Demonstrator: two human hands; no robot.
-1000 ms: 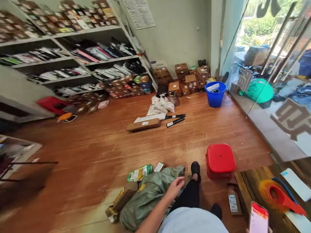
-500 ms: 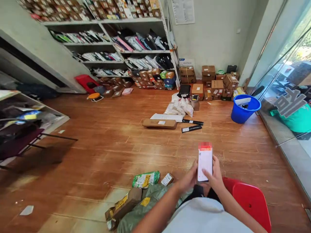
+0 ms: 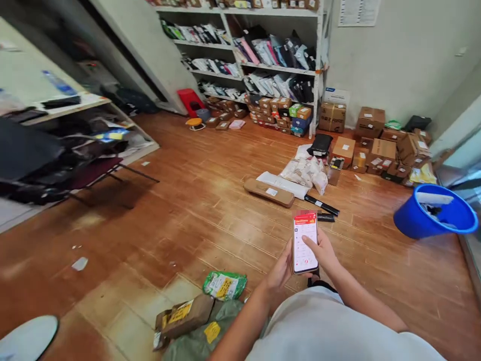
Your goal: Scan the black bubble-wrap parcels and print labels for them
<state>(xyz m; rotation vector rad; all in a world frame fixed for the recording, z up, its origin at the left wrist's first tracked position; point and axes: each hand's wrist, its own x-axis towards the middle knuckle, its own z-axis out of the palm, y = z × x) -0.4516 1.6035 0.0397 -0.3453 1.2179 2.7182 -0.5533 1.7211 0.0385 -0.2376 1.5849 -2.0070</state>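
Observation:
A smartphone [image 3: 305,245] with a lit screen, red along the top and white with small icons below, is held upright in front of my body. My left hand [image 3: 282,268] wraps round its left side and lower edge. On the other side my right hand [image 3: 323,250] grips the right edge, its thumb over the middle of the screen. Below and left of my hands lie a green sack [image 3: 203,336], a brown carton [image 3: 188,317] with yellow labels and a green-and-white package [image 3: 225,286].
Ahead on the floor are a long brown parcel [image 3: 268,192], white bags [image 3: 306,173] and stacked cartons [image 3: 381,150]. A blue bin [image 3: 432,215] stands at right. Shelves [image 3: 278,65] full of parcels line the back wall. A chair [image 3: 97,173] and desk [image 3: 93,100] are at left.
The view has swung toward the left and I appear higher, with the red stool gone from sight. The phone screen shows a different page, and my right thumb sits higher on it.

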